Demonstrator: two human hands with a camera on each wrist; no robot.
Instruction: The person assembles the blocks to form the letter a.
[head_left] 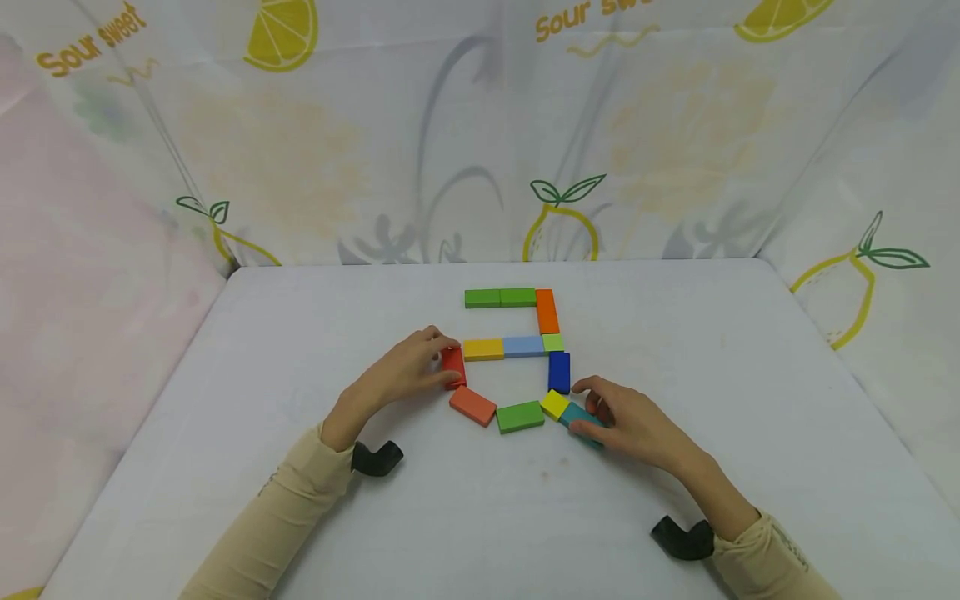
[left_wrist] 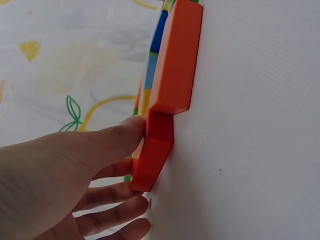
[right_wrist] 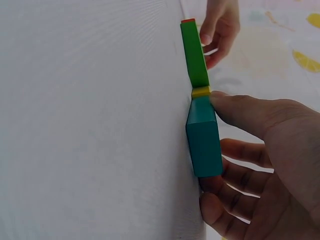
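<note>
My left hand (head_left: 401,367) pinches a red block (head_left: 453,365) on the white table, thumb at its near end and a finger at its far end. A coral-red block (head_left: 472,406) meets the red one's near corner. Over on the other side, my right hand (head_left: 637,421) holds a teal block (head_left: 578,415) between thumb and fingers, partly covering it. That teal block (right_wrist: 205,147) abuts a small yellow block (right_wrist: 201,91) in the right wrist view. A dark blue block (head_left: 558,372) stands just beyond the yellow one, near my right index finger.
A green block (head_left: 521,417) lies between the coral and yellow blocks. Farther back run an amber block (head_left: 483,350), a light blue block (head_left: 522,346) and a small light green block (head_left: 552,342). Two green blocks (head_left: 500,298) and an orange block (head_left: 547,311) form the far part.
</note>
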